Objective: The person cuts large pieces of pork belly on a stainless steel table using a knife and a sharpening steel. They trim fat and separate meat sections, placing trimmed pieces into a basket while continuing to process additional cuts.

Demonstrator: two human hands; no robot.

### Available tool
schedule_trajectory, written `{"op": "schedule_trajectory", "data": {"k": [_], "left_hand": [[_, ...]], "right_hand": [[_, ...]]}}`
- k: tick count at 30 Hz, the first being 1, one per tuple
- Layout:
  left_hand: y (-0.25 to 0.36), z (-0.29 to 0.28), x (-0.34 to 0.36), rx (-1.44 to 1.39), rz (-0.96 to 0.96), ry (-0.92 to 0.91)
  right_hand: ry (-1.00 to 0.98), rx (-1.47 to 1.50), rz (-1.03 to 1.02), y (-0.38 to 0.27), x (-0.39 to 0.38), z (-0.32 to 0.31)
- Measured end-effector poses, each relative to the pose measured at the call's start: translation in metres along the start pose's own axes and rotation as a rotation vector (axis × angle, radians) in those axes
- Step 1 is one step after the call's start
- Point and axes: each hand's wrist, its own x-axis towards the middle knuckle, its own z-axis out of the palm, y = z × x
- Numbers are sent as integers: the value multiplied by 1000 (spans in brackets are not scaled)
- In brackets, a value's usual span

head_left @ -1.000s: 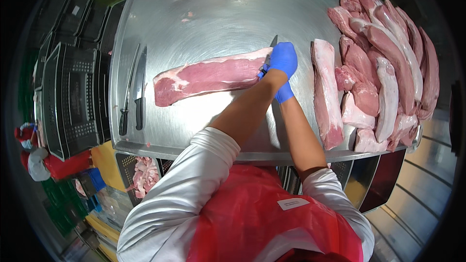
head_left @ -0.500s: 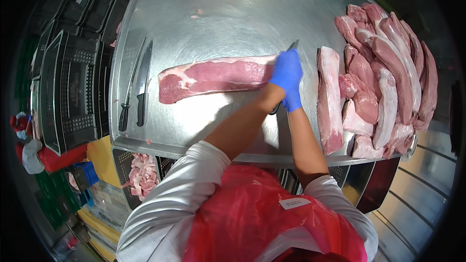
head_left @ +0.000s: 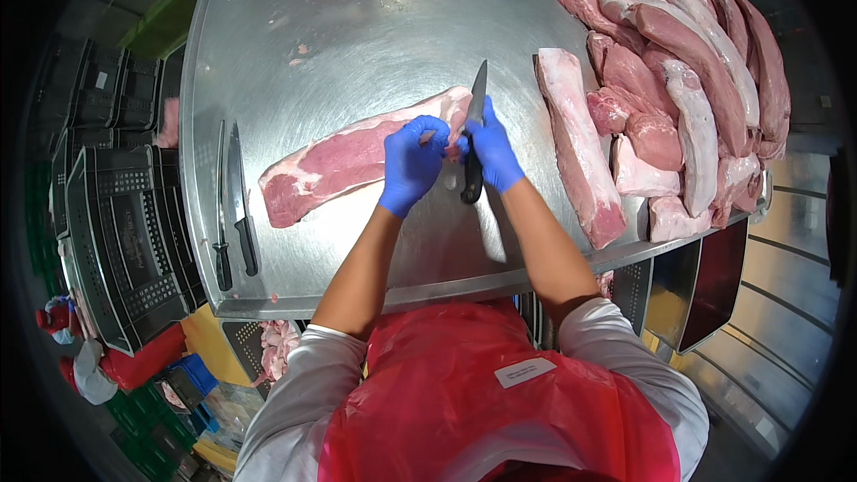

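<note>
A long piece of raw pork loin [head_left: 339,161] lies slantwise across the metal table, its right end by my hands. My left hand [head_left: 413,162], in a blue glove, is closed over the near side of that end. Its fingers are curled, and what they pinch is hidden. My gloved right hand [head_left: 494,147] grips a knife [head_left: 479,94] with a black handle. The blade points away from me, upright along the loin's right end. A small flap of meat [head_left: 453,141] shows between my hands.
One loin strip [head_left: 576,138] lies to the right, beside a heap of meat pieces [head_left: 705,62]. At left on the table [head_left: 357,45] rest a sharpening steel [head_left: 221,205] and another knife [head_left: 238,187]. Dark crates [head_left: 125,232] stand beyond the left edge.
My hands, together at the loin's right end before, have moved apart. My left hand has shifted left, and the knife now stands clear in my right. The view has turned and shifted.
</note>
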Motion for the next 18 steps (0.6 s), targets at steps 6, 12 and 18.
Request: {"op": "schedule_trajectory", "data": {"k": [6, 12, 18], "left_hand": [[9, 11, -5, -27, 2, -41], [-9, 33, 6, 87, 152, 42], [-1, 67, 7, 16, 188, 118]], "right_hand": [[-178, -55, -123, 58, -64, -10], [-205, -198, -194, 9, 19, -3], [-144, -772, -592, 101, -8, -46]]}}
